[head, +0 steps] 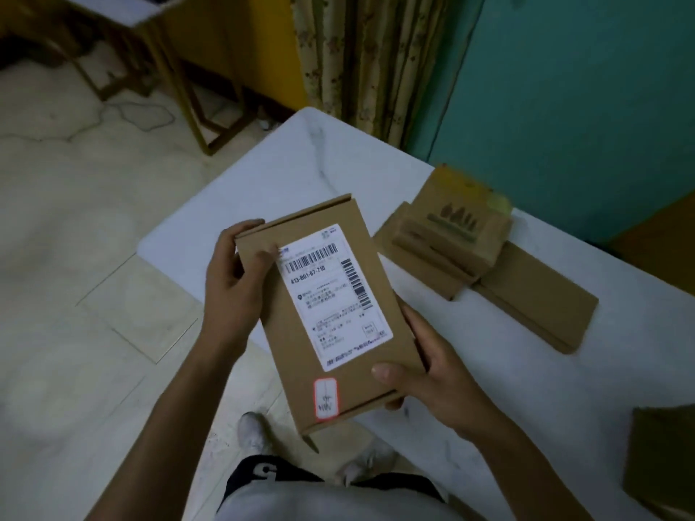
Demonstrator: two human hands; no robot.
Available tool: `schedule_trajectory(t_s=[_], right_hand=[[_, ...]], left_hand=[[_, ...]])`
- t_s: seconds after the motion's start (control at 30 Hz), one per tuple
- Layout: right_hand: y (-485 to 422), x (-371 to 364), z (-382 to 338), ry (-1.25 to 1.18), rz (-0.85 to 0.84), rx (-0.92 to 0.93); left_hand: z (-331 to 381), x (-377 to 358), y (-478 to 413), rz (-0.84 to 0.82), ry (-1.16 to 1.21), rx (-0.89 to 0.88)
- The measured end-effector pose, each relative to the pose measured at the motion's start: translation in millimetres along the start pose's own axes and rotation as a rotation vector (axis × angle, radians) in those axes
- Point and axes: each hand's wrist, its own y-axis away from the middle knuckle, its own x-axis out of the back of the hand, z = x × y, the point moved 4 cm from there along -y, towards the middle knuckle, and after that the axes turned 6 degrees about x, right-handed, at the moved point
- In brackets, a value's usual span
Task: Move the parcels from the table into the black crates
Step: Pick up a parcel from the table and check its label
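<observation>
A flat brown cardboard parcel [327,314] with a white shipping label and a small red-edged sticker is held up in front of me, above the table's near left corner. My left hand [233,283] grips its upper left edge, thumb on the label's corner. My right hand [425,366] grips its lower right edge, thumb on top. A stack of brown parcels [451,242] lies on the white table [316,163] to the right, with a long flat parcel [537,298] beside it. No black crate is in view.
Another brown parcel [662,460] shows at the lower right edge. A turquoise wall and a patterned curtain [368,58] stand behind the table. A gold-legged table [180,69] stands at the upper left on the pale tiled floor. My feet are below the parcel.
</observation>
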Motion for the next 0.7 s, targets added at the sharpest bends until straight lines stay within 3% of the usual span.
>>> schedule_trajectory(t_s=[0.2, 0.5, 0.7], right_hand=[[-52.4, -113.5, 10.4, -0.002, 0.075, 0.074], [-139.3, -322.8, 26.3, 0.07, -0.062, 0.053], [-182.2, -409.8, 29.9, 0.005, -0.075, 0.007]], left_hand=[[-7.8, 132.0, -23.7, 0.272, 0.087, 0.013], [-14.7, 351.4, -57.4, 0.332, 0.11, 0.031], [-27.3, 443.0, -83.8, 0.405, 0.158, 0.057]])
